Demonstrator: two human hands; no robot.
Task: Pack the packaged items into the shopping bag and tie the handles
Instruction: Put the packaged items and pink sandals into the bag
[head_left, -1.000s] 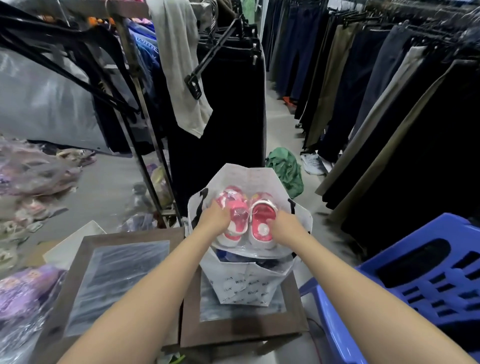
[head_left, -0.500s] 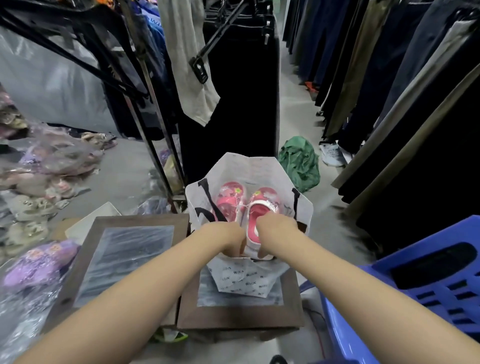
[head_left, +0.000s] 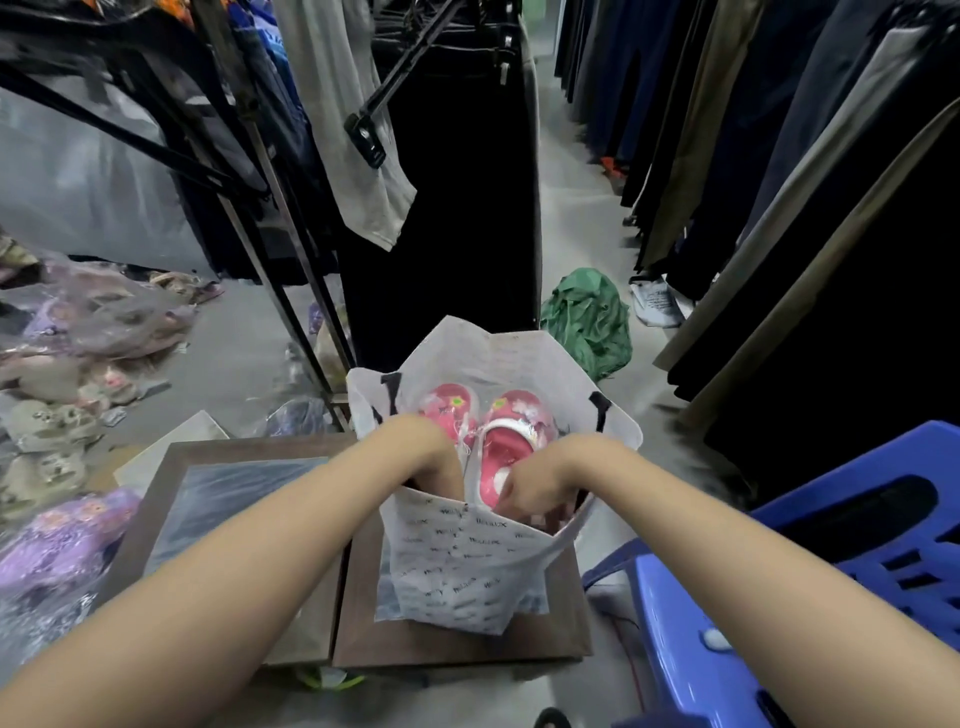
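Note:
A white shopping bag (head_left: 462, 561) with small black lettering and black handles stands open on a brown box. Inside it lies a clear-wrapped pair of pink children's shoes (head_left: 498, 431), toes pointing away from me. My left hand (head_left: 436, 467) reaches down into the bag's left side, its fingers hidden behind the near wall. My right hand (head_left: 535, 493) is closed on the near end of the shoe pack, low inside the bag's mouth. One black handle (head_left: 600, 408) shows on the bag's right rim, another (head_left: 389, 389) on the left.
Two brown boxes (head_left: 218, 499) sit side by side under and left of the bag. A blue plastic stool (head_left: 810, 582) stands at right. Clothes racks (head_left: 291, 218) hang ahead and right. Bagged shoes (head_left: 67, 535) pile at left. A green bundle (head_left: 587, 317) lies on the floor beyond.
Both hands have pushed the shoe pack lower into the bag; the left hand has sunk behind the near wall. The camera has tilted down and moved closer.

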